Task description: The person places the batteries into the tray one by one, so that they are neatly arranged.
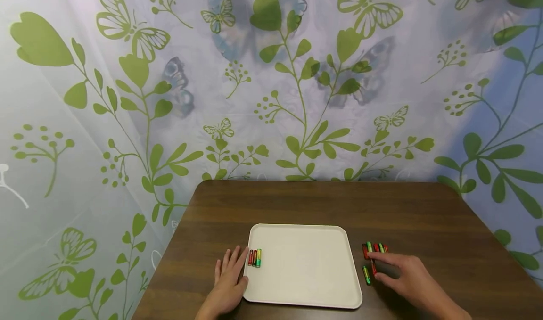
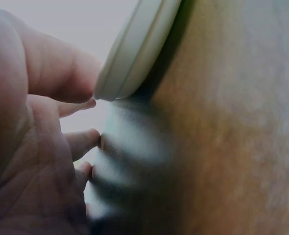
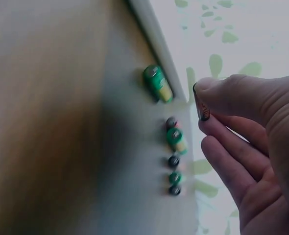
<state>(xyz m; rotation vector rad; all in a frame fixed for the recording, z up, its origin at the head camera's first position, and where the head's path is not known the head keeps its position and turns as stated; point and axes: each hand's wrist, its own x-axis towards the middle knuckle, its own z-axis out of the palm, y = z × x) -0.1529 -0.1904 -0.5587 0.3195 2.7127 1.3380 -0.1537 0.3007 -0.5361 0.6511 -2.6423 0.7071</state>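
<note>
Pinching red batt. (image 1: 374, 266) thumb-to-finger, R hand (image 1: 405, 278); L hand (image 1: 229, 282) spread at tray (image 1: 303, 268) rim (holding nil). 3 batts. (image 1: 254, 258) on tray, 6 others (image 1: 366, 275) remain on bench (image 1: 382, 207).

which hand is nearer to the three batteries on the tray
The left. The left hand is at the tray's left edge, right beside the three batteries. The right hand is farther off, beyond the tray's right edge, pinching another battery.
</note>
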